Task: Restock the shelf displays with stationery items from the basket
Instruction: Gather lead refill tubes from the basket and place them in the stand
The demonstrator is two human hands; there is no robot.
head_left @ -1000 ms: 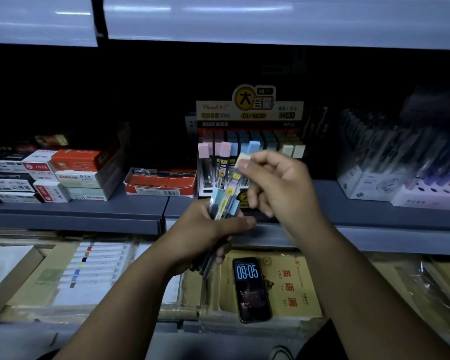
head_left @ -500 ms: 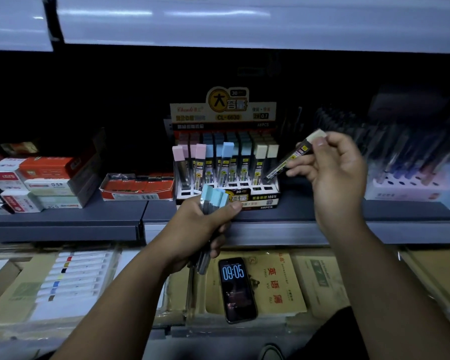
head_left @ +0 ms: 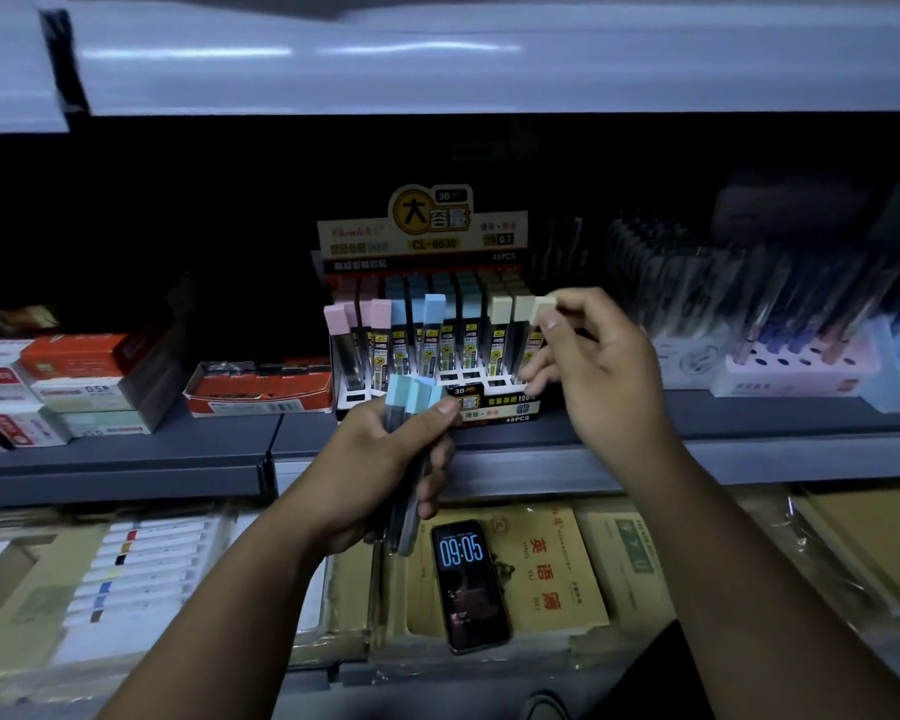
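Where the right hand held a cream-capped lead tube clear of the display box a moment ago, it now pinches that tube at the front row's right end, so another slot is nearly filled. Meanwhile the left hand grips a bundle of blue-capped tubes just before the shelf.

Non-task items around the smartphone

The smartphone lay face-up on a yellow booklet, screen reading 09:05. A marker set lay well to its left. Above and left of it, red-and-white boxes were stacked; above and right, a white pen holder stood.
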